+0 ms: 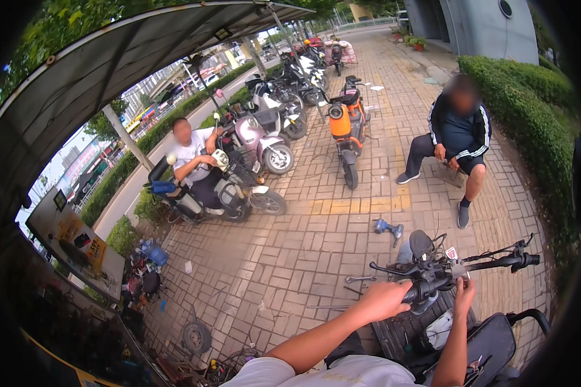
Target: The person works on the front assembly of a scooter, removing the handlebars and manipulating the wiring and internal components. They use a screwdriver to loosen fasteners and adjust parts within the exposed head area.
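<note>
My left hand (387,301) is closed around the black left grip of a handlebar (490,263) at the lower right. Just right of it, my right hand (463,297) has its fingers drawn together below the silver stem clamp (457,267) in the middle of the bar. Whatever those fingers pinch is too small to make out. A brake lever (387,267) juts out beyond my left hand, and a round dark mirror or gauge (421,245) rises in front of the bar. Cables loop around the clamp.
On the brick paving lie a blue power drill (388,228) and a wrench (360,278). A seated person (461,129) faces me at right; another person (193,155) sits on a scooter (239,193) at left. An orange scooter (347,129) stands ahead. A small wheel (197,337) lies lower left.
</note>
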The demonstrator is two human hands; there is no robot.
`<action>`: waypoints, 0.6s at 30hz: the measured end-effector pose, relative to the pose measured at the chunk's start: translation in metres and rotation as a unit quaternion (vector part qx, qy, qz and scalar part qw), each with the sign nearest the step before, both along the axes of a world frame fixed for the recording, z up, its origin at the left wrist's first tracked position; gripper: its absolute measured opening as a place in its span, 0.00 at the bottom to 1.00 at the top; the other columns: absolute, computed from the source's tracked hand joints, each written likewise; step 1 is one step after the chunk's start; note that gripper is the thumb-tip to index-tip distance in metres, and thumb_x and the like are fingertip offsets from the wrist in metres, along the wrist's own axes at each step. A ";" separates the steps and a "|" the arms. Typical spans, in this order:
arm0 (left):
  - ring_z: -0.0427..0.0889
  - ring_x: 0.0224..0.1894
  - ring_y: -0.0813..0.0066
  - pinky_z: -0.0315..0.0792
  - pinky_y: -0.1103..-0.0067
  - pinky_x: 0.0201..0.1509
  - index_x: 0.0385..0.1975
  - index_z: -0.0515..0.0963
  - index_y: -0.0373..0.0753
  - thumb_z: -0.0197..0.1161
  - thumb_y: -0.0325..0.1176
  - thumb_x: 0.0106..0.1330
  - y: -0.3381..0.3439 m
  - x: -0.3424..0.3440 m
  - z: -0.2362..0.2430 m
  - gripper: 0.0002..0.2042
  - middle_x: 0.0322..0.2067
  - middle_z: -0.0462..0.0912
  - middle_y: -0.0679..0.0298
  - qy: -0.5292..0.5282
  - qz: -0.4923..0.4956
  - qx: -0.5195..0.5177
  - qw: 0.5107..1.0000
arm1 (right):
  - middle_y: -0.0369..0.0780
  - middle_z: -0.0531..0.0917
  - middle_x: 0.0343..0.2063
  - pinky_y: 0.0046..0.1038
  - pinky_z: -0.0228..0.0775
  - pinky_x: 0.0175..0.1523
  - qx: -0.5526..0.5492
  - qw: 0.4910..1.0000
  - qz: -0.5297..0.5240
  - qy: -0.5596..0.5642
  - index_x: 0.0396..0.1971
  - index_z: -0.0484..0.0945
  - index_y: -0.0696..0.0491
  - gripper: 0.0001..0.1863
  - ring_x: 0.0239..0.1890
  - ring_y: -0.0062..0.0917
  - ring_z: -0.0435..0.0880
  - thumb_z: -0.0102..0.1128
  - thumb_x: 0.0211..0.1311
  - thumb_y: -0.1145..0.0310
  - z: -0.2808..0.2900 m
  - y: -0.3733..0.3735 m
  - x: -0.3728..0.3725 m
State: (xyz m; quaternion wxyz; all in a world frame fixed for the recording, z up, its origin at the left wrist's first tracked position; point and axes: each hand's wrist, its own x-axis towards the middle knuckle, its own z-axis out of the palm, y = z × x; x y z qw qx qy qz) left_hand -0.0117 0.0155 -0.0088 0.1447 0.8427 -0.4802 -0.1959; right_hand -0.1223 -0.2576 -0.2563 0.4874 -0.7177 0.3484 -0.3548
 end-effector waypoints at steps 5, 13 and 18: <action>0.81 0.35 0.51 0.74 0.61 0.36 0.47 0.68 0.38 0.65 0.42 0.56 -0.001 0.000 -0.001 0.23 0.31 0.81 0.51 -0.002 -0.001 -0.006 1.000 | 0.37 0.78 0.25 0.23 0.67 0.34 0.000 1.000 -0.024 -0.010 0.36 0.75 0.61 0.09 0.26 0.18 0.73 0.59 0.60 0.71 -0.001 0.003 0.005; 0.81 0.35 0.50 0.74 0.61 0.36 0.47 0.68 0.37 0.65 0.42 0.56 0.000 0.001 -0.001 0.23 0.31 0.81 0.51 -0.004 0.001 0.001 1.000 | 0.34 0.72 0.20 0.21 0.64 0.30 -0.018 0.993 -0.112 -0.025 0.27 0.71 0.60 0.09 0.23 0.17 0.67 0.63 0.57 0.73 0.007 0.008 0.007; 0.81 0.35 0.50 0.73 0.61 0.36 0.48 0.68 0.37 0.64 0.42 0.56 -0.001 0.001 0.004 0.23 0.31 0.81 0.51 -0.003 0.000 0.003 1.000 | 0.34 0.72 0.20 0.20 0.63 0.30 -0.010 0.992 -0.121 -0.037 0.25 0.71 0.59 0.11 0.24 0.16 0.67 0.64 0.57 0.71 -0.005 0.006 0.005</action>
